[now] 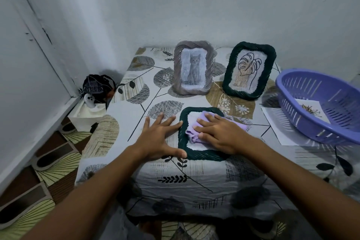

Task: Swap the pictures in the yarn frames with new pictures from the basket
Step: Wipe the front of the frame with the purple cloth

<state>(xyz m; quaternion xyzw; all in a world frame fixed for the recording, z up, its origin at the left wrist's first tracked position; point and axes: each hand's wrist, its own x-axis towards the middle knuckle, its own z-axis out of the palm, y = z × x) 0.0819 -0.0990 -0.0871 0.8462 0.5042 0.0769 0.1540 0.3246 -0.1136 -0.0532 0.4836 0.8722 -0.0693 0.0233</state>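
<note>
A dark green yarn frame [202,154] lies flat near the table's front edge. My right hand [218,132] presses a lilac cloth [191,135] flat onto the frame's middle. My left hand [159,137] rests spread on the table, its fingertips and thumb touching the frame's left side. Behind stand a grey yarn frame [176,68] with a cat picture and a dark green yarn frame [270,60] with a leaf drawing. A purple basket [303,122] at the right holds a picture [311,112] of a flower.
The table [136,122] wears a leaf-patterned cloth. A sheet of paper [276,122] lies under the basket. Off the table's left side a white box [85,115] and a dark bag [97,85] sit in the floor corner. Walls close the back and left.
</note>
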